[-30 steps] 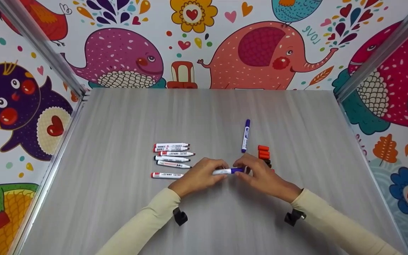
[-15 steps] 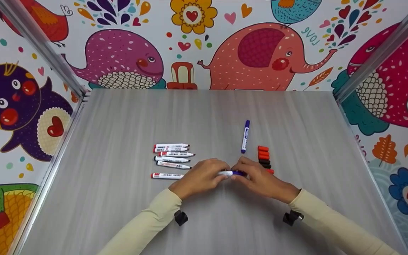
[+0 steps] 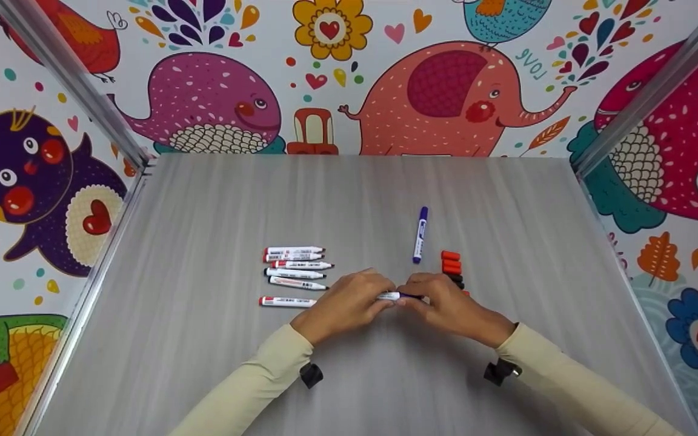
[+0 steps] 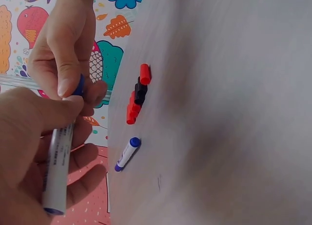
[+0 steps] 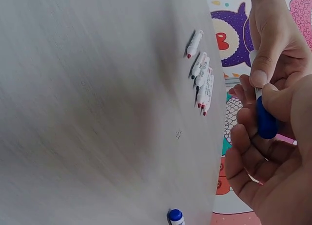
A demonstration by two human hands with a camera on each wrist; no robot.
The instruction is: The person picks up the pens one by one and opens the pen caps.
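Observation:
My left hand (image 3: 349, 301) grips the white barrel of a blue marker (image 4: 59, 161), held nearly level between the two hands above the table in the head view. The right hand (image 3: 449, 307) pinches its blue cap (image 5: 266, 121) between thumb and fingers. Both thumbs are close together where cap and barrel meet; whether the cap is parted from the barrel I cannot tell. Beyond the hands, another blue marker (image 3: 420, 235) lies on the table with its cap on. Left of my left hand, several uncapped white markers (image 3: 294, 274) lie in a loose column.
Several loose red and black caps (image 3: 451, 266) lie in a column just beyond the right hand, partly hidden by it. The grey table (image 3: 234, 200) is bordered by cartoon-printed walls (image 3: 325, 79). A few short pen strokes (image 5: 179, 134) mark the tabletop.
The right hand has shifted slightly left and down, nearer to the left hand, and its fingers now cover more of the blue cap. The markers on the table have not moved.

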